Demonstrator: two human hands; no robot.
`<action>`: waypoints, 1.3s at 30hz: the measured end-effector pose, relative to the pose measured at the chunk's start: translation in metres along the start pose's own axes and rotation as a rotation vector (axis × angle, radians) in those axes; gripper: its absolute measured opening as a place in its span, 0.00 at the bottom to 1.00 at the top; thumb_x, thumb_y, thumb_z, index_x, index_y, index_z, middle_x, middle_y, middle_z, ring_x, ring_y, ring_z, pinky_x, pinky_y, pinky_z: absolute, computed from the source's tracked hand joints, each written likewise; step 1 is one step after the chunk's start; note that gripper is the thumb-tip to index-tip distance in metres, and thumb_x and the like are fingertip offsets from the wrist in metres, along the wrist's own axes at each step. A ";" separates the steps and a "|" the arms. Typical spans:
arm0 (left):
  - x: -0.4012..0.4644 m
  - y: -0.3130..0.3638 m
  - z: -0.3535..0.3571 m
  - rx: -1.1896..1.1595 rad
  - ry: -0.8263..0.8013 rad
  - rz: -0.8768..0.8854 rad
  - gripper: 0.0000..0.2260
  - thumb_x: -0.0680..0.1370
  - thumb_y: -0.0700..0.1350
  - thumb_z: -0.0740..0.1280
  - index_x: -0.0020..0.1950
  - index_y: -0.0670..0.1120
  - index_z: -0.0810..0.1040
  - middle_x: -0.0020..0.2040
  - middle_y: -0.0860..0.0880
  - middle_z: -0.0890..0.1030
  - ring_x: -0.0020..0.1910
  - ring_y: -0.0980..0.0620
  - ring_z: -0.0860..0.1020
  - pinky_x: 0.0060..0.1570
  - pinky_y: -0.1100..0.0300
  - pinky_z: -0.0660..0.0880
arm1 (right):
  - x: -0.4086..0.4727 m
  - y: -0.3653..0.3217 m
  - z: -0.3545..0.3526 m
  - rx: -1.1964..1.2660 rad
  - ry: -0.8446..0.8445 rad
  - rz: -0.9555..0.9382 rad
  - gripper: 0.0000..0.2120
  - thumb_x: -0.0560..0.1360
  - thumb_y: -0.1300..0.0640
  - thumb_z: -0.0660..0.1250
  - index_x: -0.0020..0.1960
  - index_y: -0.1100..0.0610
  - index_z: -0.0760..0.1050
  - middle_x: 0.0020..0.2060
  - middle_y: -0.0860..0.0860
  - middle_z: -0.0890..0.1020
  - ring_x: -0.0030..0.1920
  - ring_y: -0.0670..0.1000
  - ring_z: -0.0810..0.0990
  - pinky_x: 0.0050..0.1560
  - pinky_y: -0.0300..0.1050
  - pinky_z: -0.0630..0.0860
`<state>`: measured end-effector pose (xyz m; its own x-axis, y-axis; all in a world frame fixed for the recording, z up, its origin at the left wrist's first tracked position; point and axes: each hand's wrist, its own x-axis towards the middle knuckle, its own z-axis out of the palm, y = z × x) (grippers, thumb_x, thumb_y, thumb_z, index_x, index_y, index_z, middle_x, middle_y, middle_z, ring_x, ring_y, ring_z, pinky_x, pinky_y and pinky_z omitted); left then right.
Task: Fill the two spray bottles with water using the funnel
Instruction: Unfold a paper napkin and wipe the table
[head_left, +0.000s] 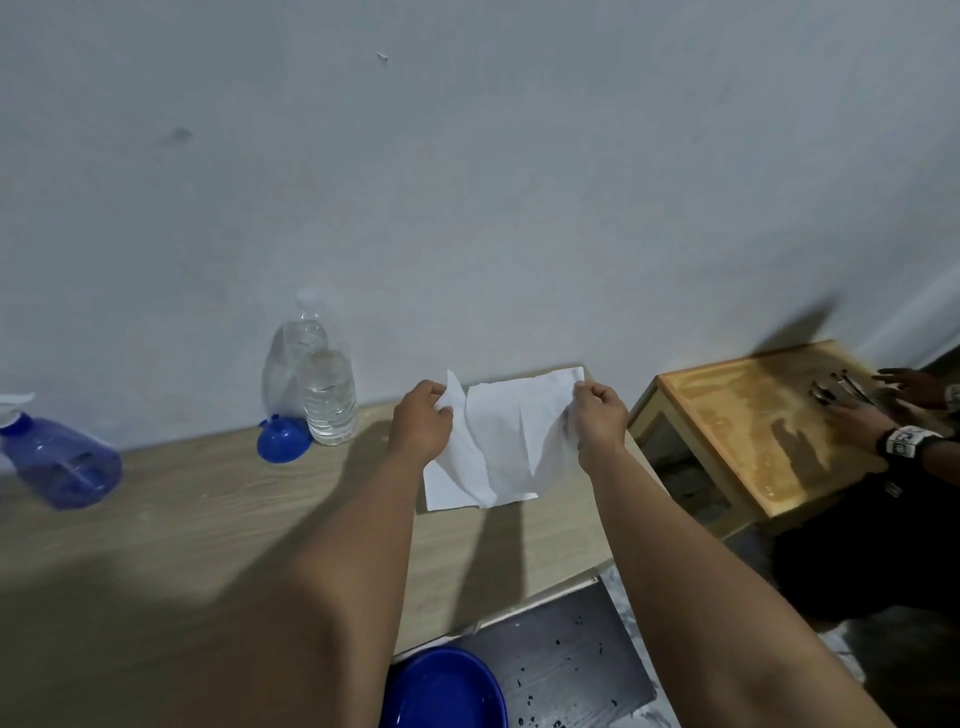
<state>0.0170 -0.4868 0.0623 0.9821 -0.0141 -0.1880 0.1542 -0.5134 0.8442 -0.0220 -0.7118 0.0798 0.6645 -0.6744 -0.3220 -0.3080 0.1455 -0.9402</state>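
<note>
Both my hands hold a white paper towel (501, 441) spread above the right part of the wooden table (208, 509). My left hand (423, 423) pinches its left top corner and my right hand (597, 421) pinches its right top corner. A blue funnel (283, 439) lies upside down by the wall. Beside it stand two clear water bottles, a large one (291, 364) behind and a smaller one (330, 397) in front. A blue spray bottle (62, 460) with a white trigger stands at the far left edge of the view.
A blue basin (441, 691) sits low at the bottom, next to a grey metal surface (566, 654). To the right stands a small wooden side table (753, 415) with utensils on it, where another person's hands (862, 421) rest.
</note>
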 end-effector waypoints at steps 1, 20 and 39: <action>-0.001 -0.001 0.001 0.007 -0.080 -0.018 0.21 0.80 0.40 0.65 0.73 0.48 0.71 0.72 0.46 0.74 0.69 0.45 0.73 0.66 0.53 0.71 | -0.003 -0.002 0.002 0.007 -0.039 0.012 0.07 0.83 0.55 0.66 0.54 0.57 0.80 0.45 0.50 0.81 0.47 0.51 0.78 0.52 0.47 0.77; -0.085 -0.024 -0.173 -0.896 -0.410 -0.319 0.21 0.79 0.52 0.69 0.71 0.47 0.76 0.60 0.47 0.84 0.56 0.46 0.83 0.54 0.51 0.80 | -0.161 -0.050 0.126 -0.099 -0.753 0.200 0.08 0.78 0.61 0.70 0.54 0.66 0.81 0.44 0.60 0.86 0.42 0.59 0.85 0.46 0.50 0.83; -0.206 -0.239 -0.483 -0.706 0.071 -0.345 0.20 0.78 0.30 0.67 0.68 0.45 0.76 0.63 0.42 0.80 0.57 0.42 0.82 0.49 0.51 0.81 | -0.422 0.056 0.317 -0.202 -0.866 -0.023 0.07 0.77 0.67 0.72 0.50 0.57 0.83 0.50 0.58 0.86 0.45 0.57 0.84 0.53 0.57 0.83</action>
<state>-0.1695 0.0533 0.1421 0.8670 0.1139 -0.4851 0.4606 0.1883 0.8674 -0.1034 -0.1900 0.1281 0.9285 0.1209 -0.3512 -0.3480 -0.0471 -0.9363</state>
